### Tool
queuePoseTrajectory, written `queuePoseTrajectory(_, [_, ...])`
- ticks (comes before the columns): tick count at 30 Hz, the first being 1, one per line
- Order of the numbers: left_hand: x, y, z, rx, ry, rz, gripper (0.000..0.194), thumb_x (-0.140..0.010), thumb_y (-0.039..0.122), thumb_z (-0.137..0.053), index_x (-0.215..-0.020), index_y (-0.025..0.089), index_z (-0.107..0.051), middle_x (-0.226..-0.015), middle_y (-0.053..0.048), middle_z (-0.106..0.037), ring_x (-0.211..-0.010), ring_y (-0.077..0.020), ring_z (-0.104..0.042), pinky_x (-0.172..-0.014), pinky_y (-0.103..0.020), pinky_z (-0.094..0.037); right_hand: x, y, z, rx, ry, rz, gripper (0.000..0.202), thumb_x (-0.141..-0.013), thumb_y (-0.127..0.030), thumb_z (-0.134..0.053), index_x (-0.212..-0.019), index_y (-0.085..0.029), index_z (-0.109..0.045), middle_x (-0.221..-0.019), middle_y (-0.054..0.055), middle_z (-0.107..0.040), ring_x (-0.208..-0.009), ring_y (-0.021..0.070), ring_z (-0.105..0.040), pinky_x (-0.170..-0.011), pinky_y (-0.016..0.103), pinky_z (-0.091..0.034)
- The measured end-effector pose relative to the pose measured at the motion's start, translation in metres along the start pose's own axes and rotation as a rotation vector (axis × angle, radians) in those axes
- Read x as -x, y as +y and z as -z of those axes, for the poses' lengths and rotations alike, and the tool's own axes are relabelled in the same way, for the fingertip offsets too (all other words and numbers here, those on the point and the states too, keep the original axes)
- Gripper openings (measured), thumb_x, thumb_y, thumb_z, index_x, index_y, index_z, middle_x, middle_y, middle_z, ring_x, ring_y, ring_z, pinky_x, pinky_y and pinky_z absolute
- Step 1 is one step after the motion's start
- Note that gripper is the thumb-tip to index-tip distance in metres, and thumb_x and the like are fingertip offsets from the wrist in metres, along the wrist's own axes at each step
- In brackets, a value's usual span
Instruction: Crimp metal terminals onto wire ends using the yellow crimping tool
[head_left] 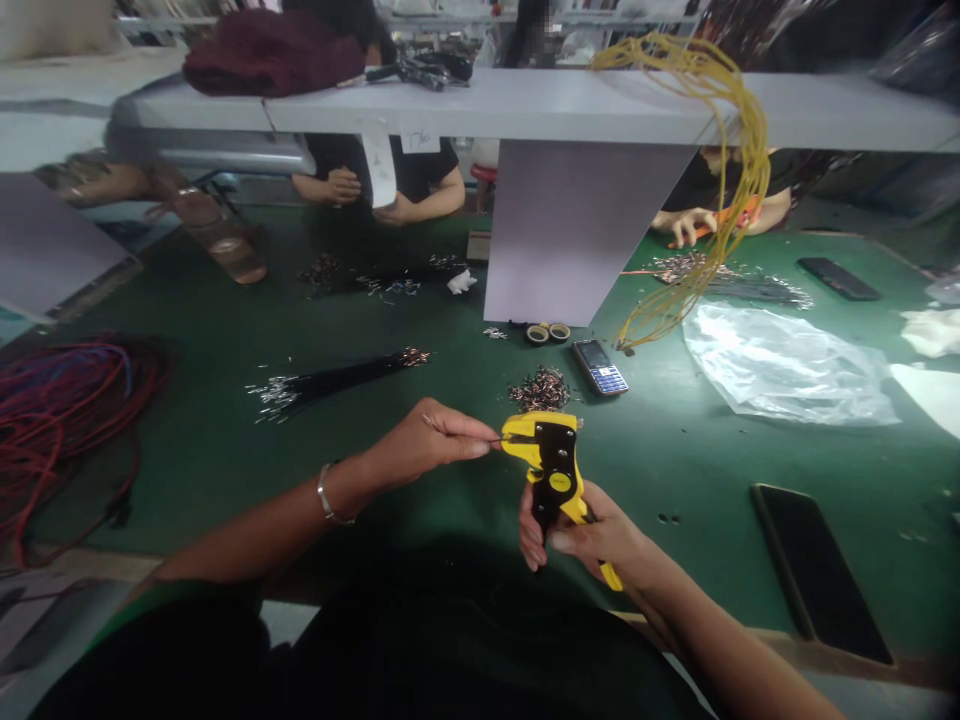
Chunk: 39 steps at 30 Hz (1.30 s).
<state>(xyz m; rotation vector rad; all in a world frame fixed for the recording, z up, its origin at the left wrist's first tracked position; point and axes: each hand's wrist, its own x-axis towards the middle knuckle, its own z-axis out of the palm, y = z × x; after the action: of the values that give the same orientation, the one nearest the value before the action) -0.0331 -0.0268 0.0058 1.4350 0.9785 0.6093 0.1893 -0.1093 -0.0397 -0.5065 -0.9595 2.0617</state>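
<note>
My right hand (581, 530) is wrapped round the handles of a yellow and black wire stripper (556, 465), its jaws facing left. Between thumb and fingers, my left hand (439, 435) pinches a thin dark wire (495, 441) whose end reaches the stripper's jaws. Just behind the tool lies a small heap of stripped wire scraps (541, 388). A bundle of black wires (345, 375) rests on the green table (442, 530) beyond my left hand, with copper-coloured ends at right and silvery ends at left.
Red and blue cable coils (67, 430) lie at left. A keypad phone (600, 367), tape rolls (547, 333), a clear plastic bag (787, 365) and a dark smartphone (821, 570) are to the right. Yellow wires (739, 180) hang from the shelf (540, 105); people's hands show beneath it.
</note>
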Motion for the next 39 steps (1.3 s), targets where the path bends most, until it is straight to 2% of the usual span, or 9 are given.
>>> queuePoseTrajectory(5, [-0.0008, 0.0004, -0.0001, 0.009, 0.001, -0.001, 0.018, -0.068, 0.020, -0.072, -0.085, 0.023, -0.077, -0.083, -0.006, -0.076, -0.072, -0.0142, -0.068, -0.066, -0.024, -0.053, -0.0004, -0.0005, -0.0006, -0.006, 0.012, -0.012, 0.028, -0.072, -0.023, -0.076, -0.093, -0.013, -0.060, -0.074, 0.003, -0.058, -0.061, 0.0149, -0.055, -0.060, 0.034, -0.050])
queuePoseTrajectory(9, [-0.0019, 0.0009, -0.0004, 0.010, 0.014, 0.012, 0.019, -0.065, 0.020, -0.073, -0.083, 0.022, -0.078, -0.078, -0.006, -0.076, -0.063, -0.0125, -0.064, -0.056, -0.022, -0.049, 0.0000, -0.0005, 0.0000, -0.003, 0.013, -0.018, 0.030, -0.071, -0.024, -0.077, -0.093, -0.013, -0.060, -0.074, 0.003, -0.058, -0.061, 0.0148, -0.055, -0.060, 0.034, -0.050])
queuePoseTrajectory(15, [-0.0015, 0.0036, -0.0007, 0.037, 0.013, 0.073, 0.019, -0.063, 0.023, -0.074, -0.082, 0.021, -0.078, -0.067, -0.005, -0.074, -0.044, -0.0060, -0.045, -0.042, -0.019, -0.033, 0.0003, -0.0006, 0.0006, 0.006, 0.016, -0.027, 0.029, -0.071, -0.026, -0.077, -0.090, -0.013, -0.059, -0.074, 0.002, -0.058, -0.061, 0.0144, -0.055, -0.059, 0.033, -0.049])
queuePoseTrajectory(22, [-0.0001, 0.0073, -0.0030, 0.090, 0.034, 0.117, 0.018, -0.063, 0.023, -0.074, -0.079, 0.021, -0.078, -0.049, 0.000, -0.061, -0.042, -0.0053, -0.037, -0.038, -0.019, -0.024, -0.0005, 0.0001, 0.0017, 0.002, 0.019, -0.020, 0.029, -0.071, -0.023, -0.076, -0.092, -0.012, -0.060, -0.075, 0.003, -0.058, -0.061, 0.0142, -0.055, -0.059, 0.033, -0.049])
queuePoseTrajectory(30, [-0.0007, 0.0075, -0.0065, 0.252, 0.016, 0.208, 0.018, -0.060, 0.023, -0.076, -0.076, 0.016, -0.078, -0.040, 0.004, -0.048, -0.037, -0.0027, -0.027, -0.038, -0.022, -0.014, -0.0011, -0.0002, 0.0024, 0.000, 0.026, -0.029, 0.028, -0.071, -0.024, -0.077, -0.091, -0.013, -0.060, -0.075, 0.003, -0.058, -0.061, 0.0138, -0.055, -0.060, 0.032, -0.049])
queuePoseTrajectory(39, [-0.0010, 0.0031, -0.0047, 0.255, 0.023, 0.238, 0.025, -0.061, 0.024, -0.077, -0.082, 0.011, -0.077, -0.043, 0.004, -0.047, -0.040, -0.0028, -0.025, -0.041, -0.022, -0.014, -0.0013, 0.0015, 0.0060, 0.018, 0.006, -0.030, 0.028, -0.072, -0.023, -0.076, -0.091, -0.011, -0.059, -0.075, 0.003, -0.057, -0.062, 0.0147, -0.055, -0.060, 0.033, -0.049])
